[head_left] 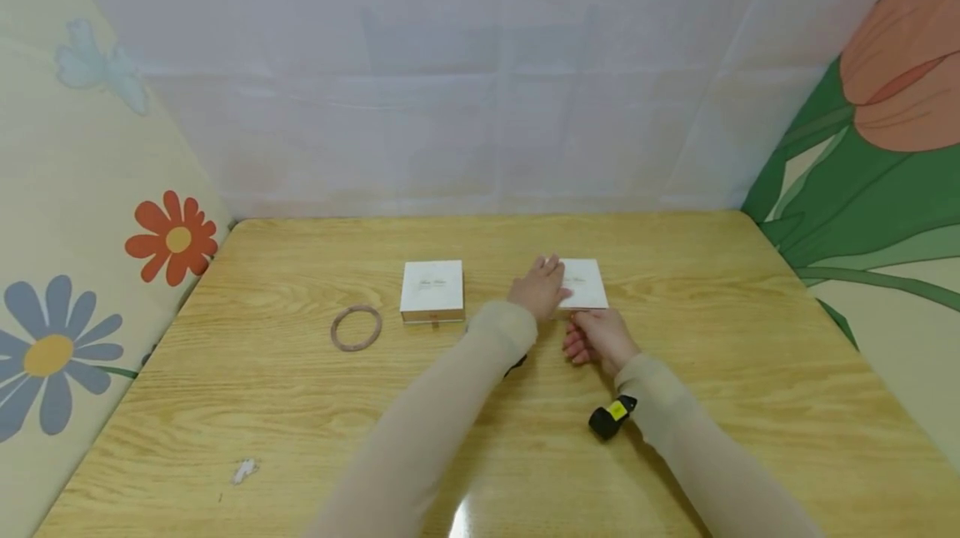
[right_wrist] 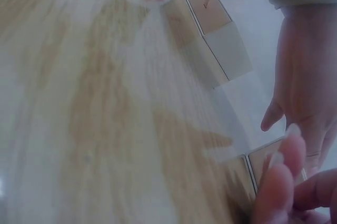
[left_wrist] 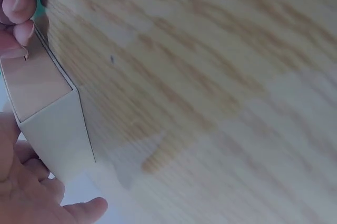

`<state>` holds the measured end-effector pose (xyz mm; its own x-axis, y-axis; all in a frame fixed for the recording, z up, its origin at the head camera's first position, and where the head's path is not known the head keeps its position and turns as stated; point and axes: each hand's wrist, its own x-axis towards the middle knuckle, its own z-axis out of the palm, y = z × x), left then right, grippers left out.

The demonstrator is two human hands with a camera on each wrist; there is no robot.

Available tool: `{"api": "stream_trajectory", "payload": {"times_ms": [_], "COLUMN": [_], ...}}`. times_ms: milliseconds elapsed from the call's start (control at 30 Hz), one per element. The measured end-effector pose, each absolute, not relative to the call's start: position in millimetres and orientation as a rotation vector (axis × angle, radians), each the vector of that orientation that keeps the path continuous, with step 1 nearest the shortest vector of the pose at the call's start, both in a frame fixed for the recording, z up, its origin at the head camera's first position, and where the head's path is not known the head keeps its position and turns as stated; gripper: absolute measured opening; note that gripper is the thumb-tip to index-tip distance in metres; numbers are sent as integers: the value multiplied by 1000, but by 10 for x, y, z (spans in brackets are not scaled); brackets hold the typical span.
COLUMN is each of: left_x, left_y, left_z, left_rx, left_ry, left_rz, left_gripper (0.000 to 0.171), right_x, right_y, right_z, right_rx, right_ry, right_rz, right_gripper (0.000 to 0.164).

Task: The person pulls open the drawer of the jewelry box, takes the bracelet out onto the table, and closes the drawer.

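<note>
A white drawer box [head_left: 585, 281] with gold lettering on its lid lies at the middle right of the table. My left hand [head_left: 537, 288] rests over its left side, fingers extended across the lid. In front of the box, my right hand [head_left: 602, 336] pinches the small pull tab on its front face, the other fingers curled below. The left wrist view shows the box's pinkish front [left_wrist: 39, 81] flush within its white sleeve [left_wrist: 60, 134], the right fingertips [left_wrist: 18, 45] at the tab. The tab itself is mostly hidden behind those fingertips.
A matching white box [head_left: 432, 286], its tab facing me, stands to the left. Beside it lies a thin pinkish-brown ring [head_left: 334, 330]. A white patch [head_left: 244, 470] marks the wooden table [head_left: 300, 405] at front left. A pale cloth [head_left: 480, 130] hangs behind the table.
</note>
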<state>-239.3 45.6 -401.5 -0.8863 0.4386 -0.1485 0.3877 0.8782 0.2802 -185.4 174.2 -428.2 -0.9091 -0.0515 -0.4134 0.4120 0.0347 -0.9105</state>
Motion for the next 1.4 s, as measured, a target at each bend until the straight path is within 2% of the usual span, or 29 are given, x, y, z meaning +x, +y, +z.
{"api": "stream_trajectory", "payload": {"times_ms": [600,1400], "left_x": [-2463,-2295], "left_y": [538,449], "left_z": [-4038,-3855], "left_rx": [556,619], "left_ry": [2790,2804], "left_rz": [218,185], "left_gripper": [60,59], "right_x": [-1786,-1728], "right_y": [1792,1806], "right_z": [-4251,-4244], "right_rx": [361,331], "right_ry": [2011,2005], "right_rz": [-1869,-1837], "right_gripper": [23,24]}}
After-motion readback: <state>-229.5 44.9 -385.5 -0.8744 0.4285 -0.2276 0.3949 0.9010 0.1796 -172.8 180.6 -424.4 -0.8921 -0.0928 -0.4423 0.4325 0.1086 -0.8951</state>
